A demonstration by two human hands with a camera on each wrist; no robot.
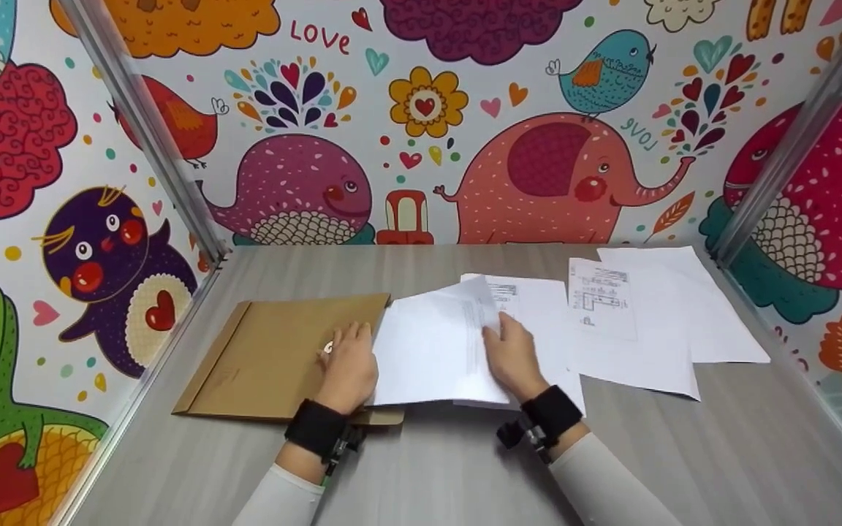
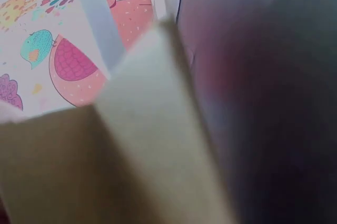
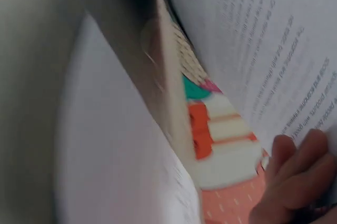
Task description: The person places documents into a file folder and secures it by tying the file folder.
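Observation:
A brown paper envelope (image 1: 267, 358) lies on the left of the table, its open side facing right. My left hand (image 1: 348, 369) grips it near that side, beside a small white round button (image 1: 329, 347); my thumb is hidden. White printed sheets (image 1: 432, 347) stand at the envelope's mouth, tilted up from the table. My right hand (image 1: 516, 354) pinches their right edge. In the right wrist view, curled fingers (image 3: 303, 168) hold a sheet with lines of text (image 3: 263, 39). The left wrist view shows the brown envelope (image 2: 152, 113) close up and blurred.
Right of the held sheets lie more papers: one printed sheet (image 1: 538, 292) partly behind them, another with a drawing (image 1: 633, 351), and a white sheet (image 1: 724, 321) at the far right. A patterned wall (image 1: 421, 168) and metal posts (image 1: 136, 124) bound the grey table (image 1: 450, 475).

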